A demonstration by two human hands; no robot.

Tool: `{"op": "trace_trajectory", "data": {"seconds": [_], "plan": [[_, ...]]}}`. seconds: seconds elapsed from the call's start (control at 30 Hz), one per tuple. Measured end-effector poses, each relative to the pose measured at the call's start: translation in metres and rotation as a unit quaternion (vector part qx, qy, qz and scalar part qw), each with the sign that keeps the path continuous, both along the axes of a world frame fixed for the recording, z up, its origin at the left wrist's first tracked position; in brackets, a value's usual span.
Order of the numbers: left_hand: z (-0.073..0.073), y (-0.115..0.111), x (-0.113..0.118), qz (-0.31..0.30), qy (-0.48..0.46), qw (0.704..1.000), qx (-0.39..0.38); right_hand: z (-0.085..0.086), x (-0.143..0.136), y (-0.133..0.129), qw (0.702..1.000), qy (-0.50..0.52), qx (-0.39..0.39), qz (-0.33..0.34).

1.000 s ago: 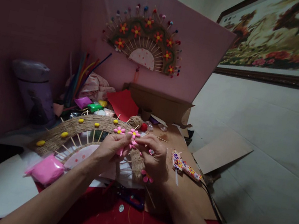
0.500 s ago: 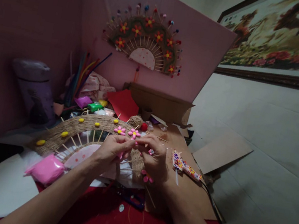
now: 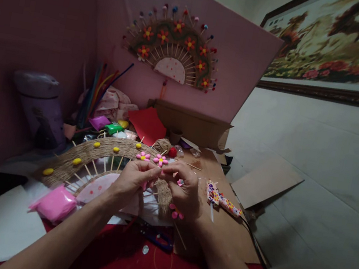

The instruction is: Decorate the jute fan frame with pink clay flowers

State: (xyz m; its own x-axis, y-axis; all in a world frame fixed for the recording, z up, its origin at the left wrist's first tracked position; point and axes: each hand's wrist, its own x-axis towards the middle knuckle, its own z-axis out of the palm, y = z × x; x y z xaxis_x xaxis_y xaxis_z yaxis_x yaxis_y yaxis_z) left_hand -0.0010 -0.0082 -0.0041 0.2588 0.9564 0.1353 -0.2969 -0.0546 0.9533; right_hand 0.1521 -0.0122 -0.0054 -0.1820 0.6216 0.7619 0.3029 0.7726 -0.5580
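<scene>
Over the right part of a twine-covered fan arch (image 3: 92,154), my left hand (image 3: 135,180) and my right hand (image 3: 184,188) meet fingertip to fingertip. Both are pinched closed on a bit of pink clay (image 3: 144,186), which is mostly hidden by the fingers. Pink flowers with yellow centres (image 3: 160,160) sit on the arch just beyond the fingertips, and another pink flower (image 3: 176,212) shows below my right hand. Yellow ovals (image 3: 77,161) dot the arch's left side. Thin sticks join the arch to a pale half-disc (image 3: 96,188).
A pink clay packet (image 3: 58,203) and a white disc (image 3: 5,226) lie at left. Dark-handled scissors (image 3: 161,239) rest on the red cloth (image 3: 128,264). A flowered glue gun (image 3: 223,201) lies on cardboard at right. Behind are a twine ball (image 3: 162,145) and red sheet (image 3: 148,125).
Both hands stay together over the arch, with only a very slight shift of the fingers. The whole view has moved a little.
</scene>
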Motion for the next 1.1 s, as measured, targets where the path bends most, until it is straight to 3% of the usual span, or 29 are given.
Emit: {"op": "trace_trajectory", "data": {"seconds": [0.37,0.53,0.8,1.1], "plan": [[0.0022,-0.0006,0.0011,-0.013,-0.022,0.999,-0.027,-0.001,0.0008,0.0022,0.999,0.011,0.032,0.01],[0.0033,-0.0016,0.0012,-0.011,-0.036,0.999,-0.027,-0.0024,0.0018,0.0027,1.0,0.008,0.0,-0.007],[-0.0041,0.0012,-0.0002,-0.024,-0.004,1.0,-0.014,-0.0002,0.0018,0.002,1.0,0.001,0.023,0.012],[0.0012,-0.0003,0.0008,-0.006,-0.002,1.0,-0.02,-0.0011,0.0022,0.0024,1.0,0.016,0.01,0.011]]}}
